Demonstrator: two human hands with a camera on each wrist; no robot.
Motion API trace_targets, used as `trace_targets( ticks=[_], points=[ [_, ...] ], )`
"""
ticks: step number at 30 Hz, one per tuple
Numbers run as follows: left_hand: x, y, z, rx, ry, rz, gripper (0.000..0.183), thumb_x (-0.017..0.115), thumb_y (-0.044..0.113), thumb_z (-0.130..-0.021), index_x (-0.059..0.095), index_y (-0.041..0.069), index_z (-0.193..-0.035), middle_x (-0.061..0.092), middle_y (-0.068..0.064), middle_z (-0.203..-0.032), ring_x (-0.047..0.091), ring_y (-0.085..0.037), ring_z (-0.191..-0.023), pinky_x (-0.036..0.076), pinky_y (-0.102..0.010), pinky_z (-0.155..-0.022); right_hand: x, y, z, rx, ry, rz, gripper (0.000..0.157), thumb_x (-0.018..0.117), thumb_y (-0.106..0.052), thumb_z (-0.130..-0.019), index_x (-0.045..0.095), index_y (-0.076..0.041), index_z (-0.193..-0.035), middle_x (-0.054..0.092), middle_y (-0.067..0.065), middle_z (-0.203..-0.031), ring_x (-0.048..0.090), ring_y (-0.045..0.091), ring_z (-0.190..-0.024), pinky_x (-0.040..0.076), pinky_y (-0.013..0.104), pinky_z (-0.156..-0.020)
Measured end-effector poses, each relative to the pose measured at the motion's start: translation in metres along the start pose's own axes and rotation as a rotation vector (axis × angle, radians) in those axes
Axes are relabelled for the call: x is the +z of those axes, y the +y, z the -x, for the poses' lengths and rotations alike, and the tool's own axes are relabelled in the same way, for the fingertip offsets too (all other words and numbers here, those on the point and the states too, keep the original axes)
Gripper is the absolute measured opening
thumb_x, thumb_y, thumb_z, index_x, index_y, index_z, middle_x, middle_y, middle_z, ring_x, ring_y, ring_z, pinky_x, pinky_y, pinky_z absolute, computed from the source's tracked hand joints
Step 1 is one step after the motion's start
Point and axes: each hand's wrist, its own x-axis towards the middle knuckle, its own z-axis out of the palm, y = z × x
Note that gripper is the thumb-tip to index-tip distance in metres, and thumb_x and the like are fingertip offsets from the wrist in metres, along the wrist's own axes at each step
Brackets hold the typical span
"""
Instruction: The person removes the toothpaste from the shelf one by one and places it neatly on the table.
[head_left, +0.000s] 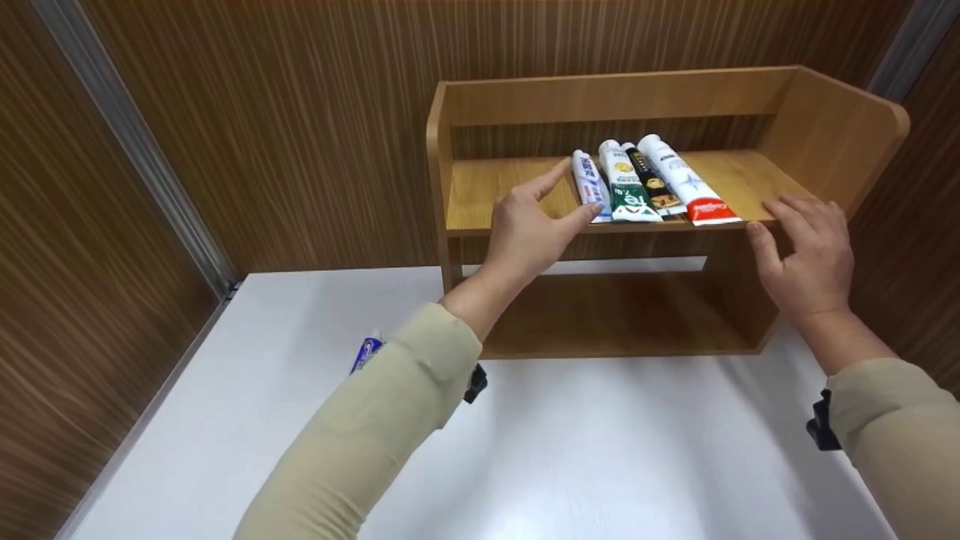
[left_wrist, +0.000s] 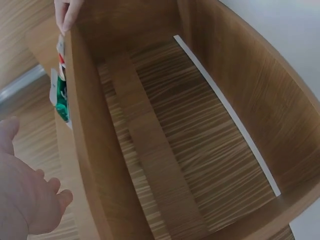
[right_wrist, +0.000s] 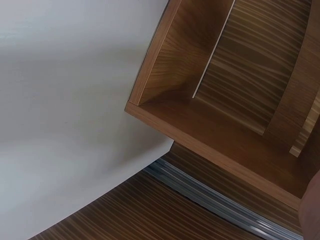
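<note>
Several toothpaste tubes lie side by side on the upper board of a wooden shelf (head_left: pixel 510 191). My left hand (head_left: pixel 529 229) is at the leftmost, a white and blue tube (head_left: pixel 589 184), index finger near its cap and thumb spread over its lower end. Beside that lie a white and green tube (head_left: pixel 627 184), a black tube (head_left: pixel 651 180) and a white tube with a red end (head_left: pixel 686 180). My right hand (head_left: pixel 810 251) rests on the board's front edge at the right, just past the red end. In the left wrist view my left hand (left_wrist: pixel 30 195) has its fingers apart.
A blue tube (head_left: pixel 366 352) lies on the white table (head_left: pixel 585 442), partly hidden behind my left sleeve. Below the upper board is a lower compartment (head_left: pixel 600 311). Brown striped panels (head_left: pixel 300 135) stand behind and at the sides, with a metal strip (head_left: pixel 150 150) at the left corner.
</note>
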Motion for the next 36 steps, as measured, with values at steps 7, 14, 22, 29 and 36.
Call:
trace_targets(
  ticks=[7, 14, 22, 29, 36],
  points=[
    [0.014, -0.003, -0.010, 0.030, 0.011, -0.059, 0.068, 0.076, 0.044, -0.083, 0.050, 0.027, -0.143, 0.069, -0.005, -0.092, 0.040, -0.008, -0.054, 0.033, -0.021, -0.047, -0.001, 0.003, 0.000, 0.003, 0.013, -0.001, 0.043, 0.063, -0.035, -0.093, 0.064, -0.010, -0.128, 0.058, 0.014, -0.133, 0.045, 0.030, -0.131, 0.013, 0.040, -0.119],
    [0.025, -0.009, -0.016, 0.060, -0.001, -0.129, 0.071, 0.074, 0.047, -0.084, 0.049, 0.022, -0.145, 0.065, -0.002, -0.126, 0.051, -0.014, -0.069, 0.036, -0.024, -0.055, -0.001, 0.000, 0.002, 0.010, -0.004, 0.009, 0.044, 0.062, -0.036, -0.093, 0.063, -0.011, -0.130, 0.057, 0.014, -0.135, 0.045, 0.030, -0.132, 0.013, 0.039, -0.119],
    [0.030, -0.015, -0.017, 0.091, -0.033, -0.203, 0.070, 0.067, 0.052, -0.087, 0.045, 0.024, -0.147, 0.043, 0.008, -0.149, 0.046, -0.008, -0.131, 0.042, -0.020, -0.095, -0.001, -0.002, 0.002, 0.019, -0.014, 0.011, 0.045, 0.061, -0.036, -0.094, 0.062, -0.011, -0.131, 0.056, 0.013, -0.136, 0.044, 0.029, -0.132, 0.012, 0.039, -0.119],
    [0.029, -0.015, -0.016, 0.113, -0.058, -0.239, 0.072, 0.062, 0.057, -0.088, 0.043, 0.022, -0.148, 0.041, 0.007, -0.151, 0.047, -0.011, -0.130, 0.042, -0.023, -0.096, -0.002, -0.002, 0.001, 0.008, 0.002, 0.001, 0.044, 0.062, -0.036, -0.093, 0.063, -0.011, -0.130, 0.057, 0.013, -0.134, 0.045, 0.029, -0.131, 0.013, 0.039, -0.119],
    [0.029, -0.014, -0.013, 0.130, -0.101, -0.291, 0.077, 0.057, 0.063, -0.087, 0.042, 0.021, -0.149, 0.042, 0.007, -0.150, 0.049, -0.012, -0.122, 0.042, -0.025, -0.091, -0.002, -0.002, 0.001, -0.019, 0.028, -0.024, 0.042, 0.065, -0.033, -0.092, 0.065, -0.008, -0.127, 0.059, 0.016, -0.130, 0.047, 0.032, -0.128, 0.015, 0.041, -0.119]
  ],
)
